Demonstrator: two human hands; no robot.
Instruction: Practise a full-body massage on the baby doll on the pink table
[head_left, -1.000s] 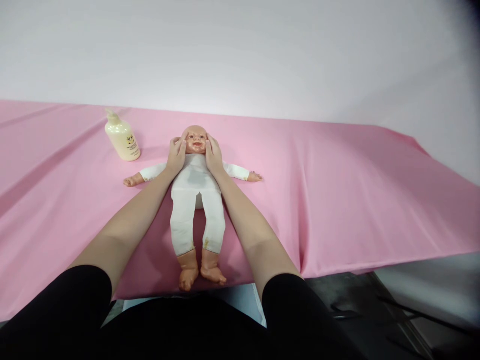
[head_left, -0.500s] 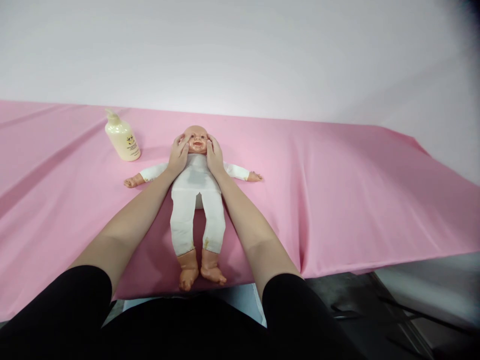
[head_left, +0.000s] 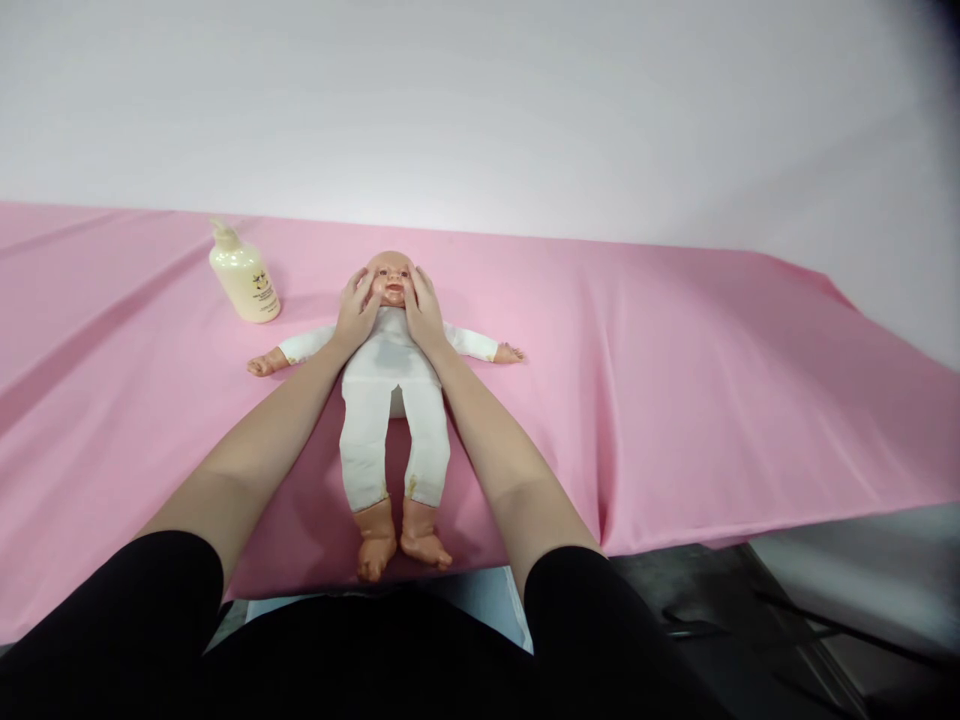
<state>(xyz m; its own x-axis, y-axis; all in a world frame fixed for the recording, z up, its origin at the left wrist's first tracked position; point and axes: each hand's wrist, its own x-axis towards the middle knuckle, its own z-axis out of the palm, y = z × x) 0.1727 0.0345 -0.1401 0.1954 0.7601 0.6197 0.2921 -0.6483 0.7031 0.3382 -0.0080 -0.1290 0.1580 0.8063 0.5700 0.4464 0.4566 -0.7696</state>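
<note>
Head view is showing black sleeves (head_left: 112, 620) nearest the camera, with two bare forearms reaching away over a baby doll (head_left: 390, 390) that is lying face up on a pink sheet (head_left: 675, 380). Nearest on the doll, its bare feet are resting at the sheet's near edge, and its legs in white trousers are running between the forearms. Farther along, the doll's arms are spreading out flat to either side. At the doll's head, the left hand (head_left: 355, 313) is lying open against one cheek, fingers spread and touching the face, not closing round anything. The right hand (head_left: 425, 310) is lying open against the other cheek in the same way. Beyond the doll's outstretched arm, on the left-hand side and well apart from it, a cream lotion bottle (head_left: 244, 274) with a pump top is standing on the sheet
</note>
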